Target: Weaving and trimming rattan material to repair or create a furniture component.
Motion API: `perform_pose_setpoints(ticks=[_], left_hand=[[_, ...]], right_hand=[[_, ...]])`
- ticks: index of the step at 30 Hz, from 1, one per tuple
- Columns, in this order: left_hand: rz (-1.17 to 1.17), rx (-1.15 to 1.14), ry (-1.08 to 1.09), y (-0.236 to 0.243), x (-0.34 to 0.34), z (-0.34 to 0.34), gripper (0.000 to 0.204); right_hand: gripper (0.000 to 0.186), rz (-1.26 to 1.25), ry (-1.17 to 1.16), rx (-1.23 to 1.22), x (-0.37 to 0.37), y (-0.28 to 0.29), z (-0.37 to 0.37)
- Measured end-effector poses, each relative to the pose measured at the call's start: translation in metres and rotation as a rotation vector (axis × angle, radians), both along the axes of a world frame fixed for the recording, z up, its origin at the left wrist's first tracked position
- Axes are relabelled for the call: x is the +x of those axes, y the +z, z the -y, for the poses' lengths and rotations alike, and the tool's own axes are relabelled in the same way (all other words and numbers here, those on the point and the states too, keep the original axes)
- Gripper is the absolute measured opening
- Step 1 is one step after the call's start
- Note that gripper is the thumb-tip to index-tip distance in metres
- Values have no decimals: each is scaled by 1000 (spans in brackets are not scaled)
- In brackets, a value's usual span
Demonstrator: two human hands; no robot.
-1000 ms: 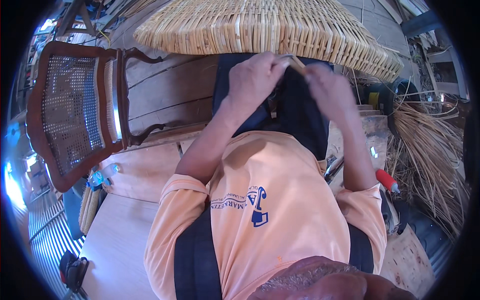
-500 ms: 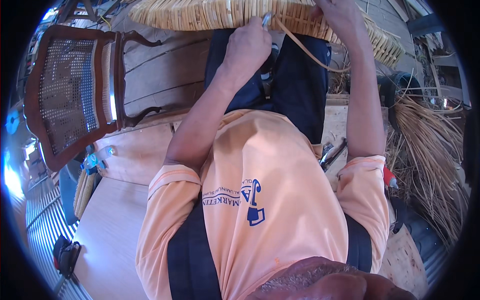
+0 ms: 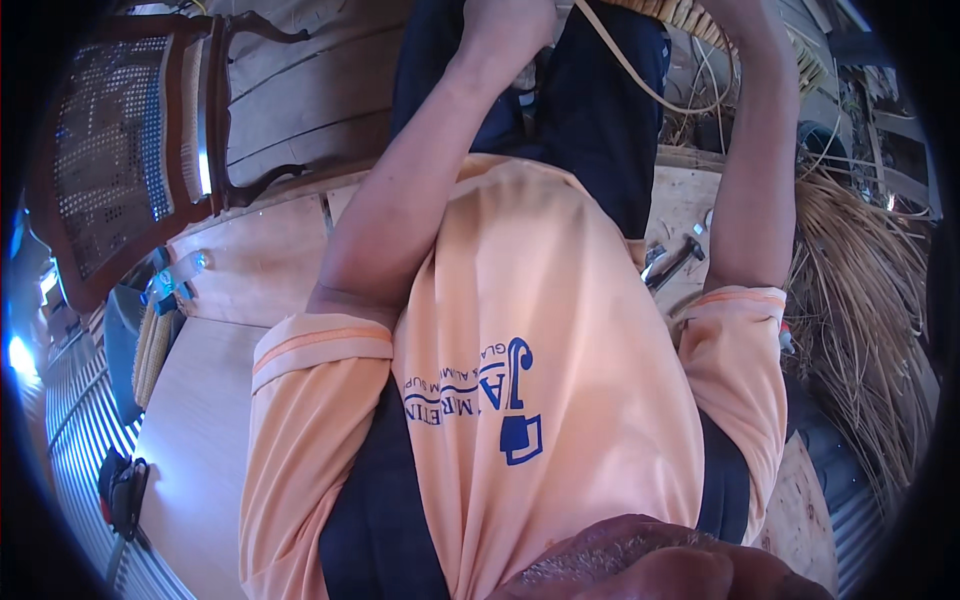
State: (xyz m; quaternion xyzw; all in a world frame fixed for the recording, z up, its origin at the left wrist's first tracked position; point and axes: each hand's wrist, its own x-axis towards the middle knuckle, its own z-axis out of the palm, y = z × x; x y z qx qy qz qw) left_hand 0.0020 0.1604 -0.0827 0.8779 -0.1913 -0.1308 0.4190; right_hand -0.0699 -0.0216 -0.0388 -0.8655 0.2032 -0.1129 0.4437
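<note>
At the top edge, my left hand is closed, knuckles up, around what looks like a small metal tool; its kind is hidden. A pale, thin cane strip starts beside this hand, loops down over my dark trousers and curves up toward my right hand. That hand is cut off by the top edge, so its fingers do not show. Between the hands, only a small part of a woven cane piece is visible; the rest lies out of view.
A dark wooden chair with a cane panel lies at the left, near a plastic bottle. Long dried strands are heaped at the right. A dark-handled tool rests on the wooden bench beside me.
The view has shifted, so the woven piece and both hands sit higher, mostly past the top edge. My right hand has moved outward, and the cane strip's loop hangs wider.
</note>
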Motion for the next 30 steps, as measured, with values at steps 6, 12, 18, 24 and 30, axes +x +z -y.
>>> perform_pose_setpoints(ticks=[6,12,18,24,30], left_hand=[[512,452,-308,20,36,-10,33],[712,407,-172,6,43,-17,30],[725,116,-212,-13,56,-27,26],[697,4,-216,-25,56,-29,24],[684,-2,-178,-26,53,-29,23]], right_hand=[[21,-63,125,-235,-4,8,-9],[26,-213,206,-582,6,1,-35],[26,-192,188,-595,12,-2,-32],[25,-217,188,-497,12,4,-32],[24,-256,191,-445,16,10,-35]])
